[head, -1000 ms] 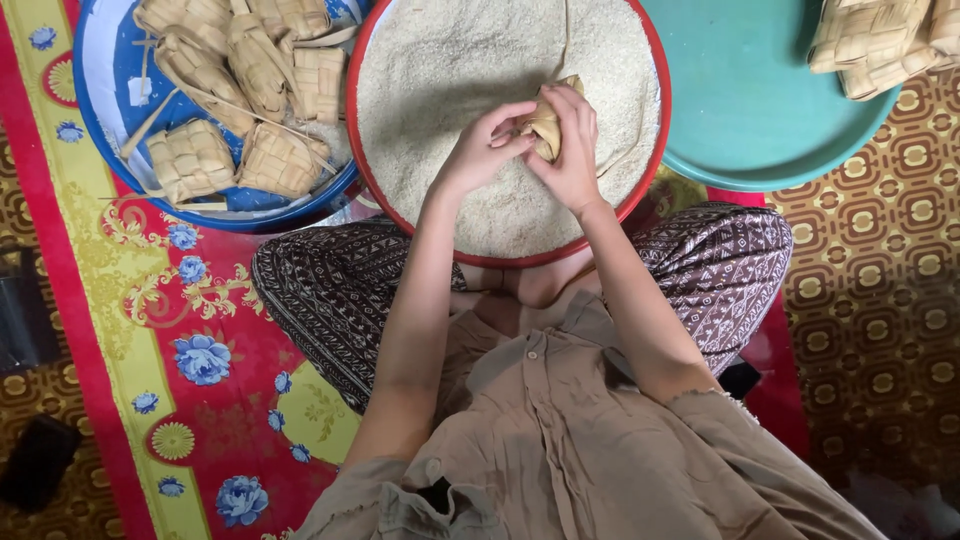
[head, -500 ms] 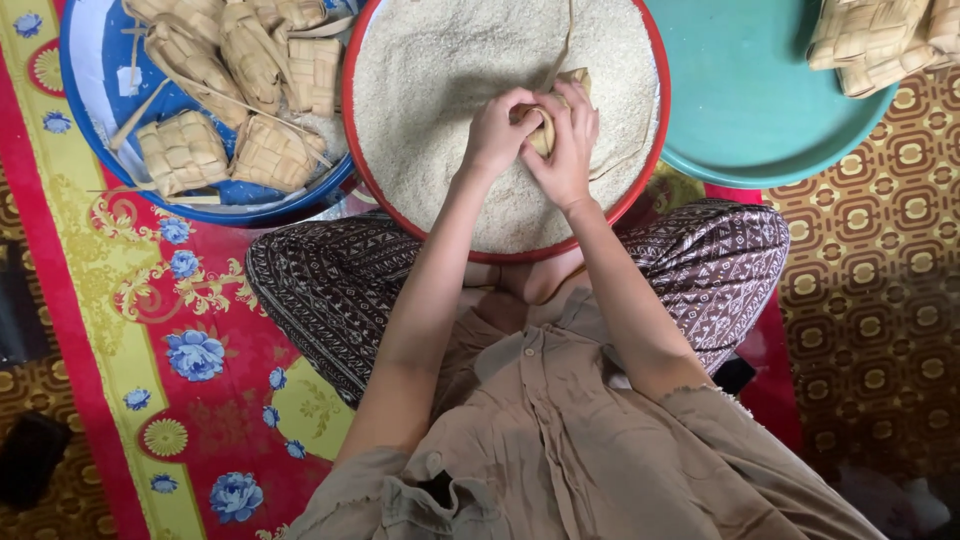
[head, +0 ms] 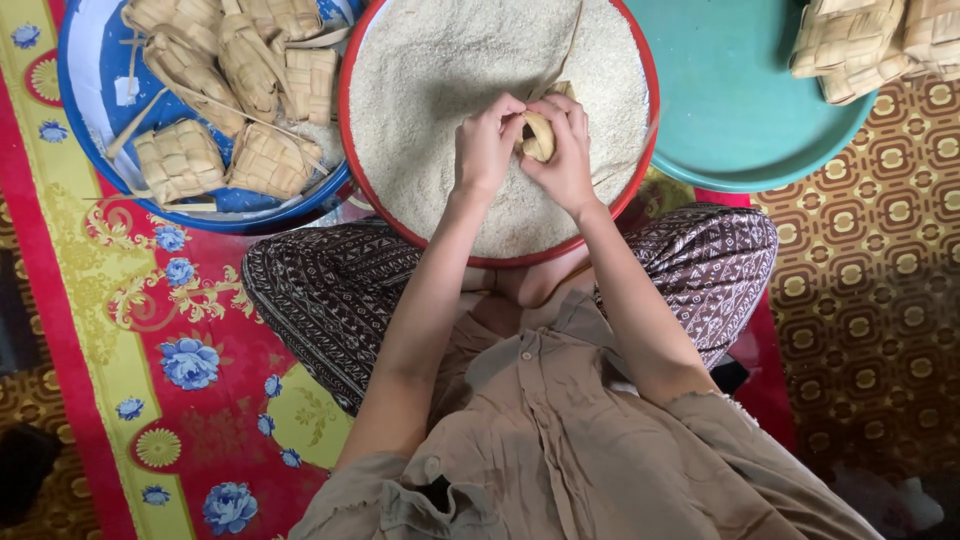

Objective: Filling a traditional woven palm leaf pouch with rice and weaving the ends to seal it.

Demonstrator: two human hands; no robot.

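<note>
Over the red-rimmed bowl [head: 640, 130] of rice [head: 440, 90], the left hand [head: 487, 145] and right hand [head: 566, 155] both pinch one woven pouch [head: 538, 135]. Six pouches [head: 180, 160] fill the blue bowl [head: 80, 150]; three more [head: 850, 40] rest on the teal tray [head: 740, 110].

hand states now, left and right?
Left hand: closed on the small woven palm-leaf pouch.
Right hand: closed on the same pouch, over the red-rimmed rice basin.
</note>
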